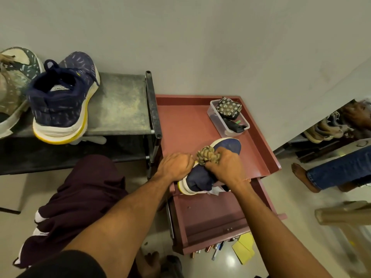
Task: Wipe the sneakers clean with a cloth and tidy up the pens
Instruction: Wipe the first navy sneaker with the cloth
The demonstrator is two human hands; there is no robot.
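Two navy sneakers are in view. On the left, the rack sneaker stands on the rack, heel toward the camera, beside a grey-green shoe; whether it has been wiped I cannot tell.

Further right, on the red desk, the left hand has its fingers curled round the side of the desk sneaker, steadying it. The right hand, just beside it, has its fingers closed tight on a bunched cloth and presses it onto the upper. This looks like mid-wipe on this shoe.

The heel hangs over the desk's front edge, above an open drawer. A hard rub toward the body could drag the shoe off that edge if the left hand's hold slackens. A stroke pushed toward the toe could shove it against the plastic box near the wall.

Below the drawer, the pens lie loose on the floor beside yellow paper, not yet tidied. A dropped shoe would likely scatter them. At far right stands another person's foot; a step this way could kick or crush them.
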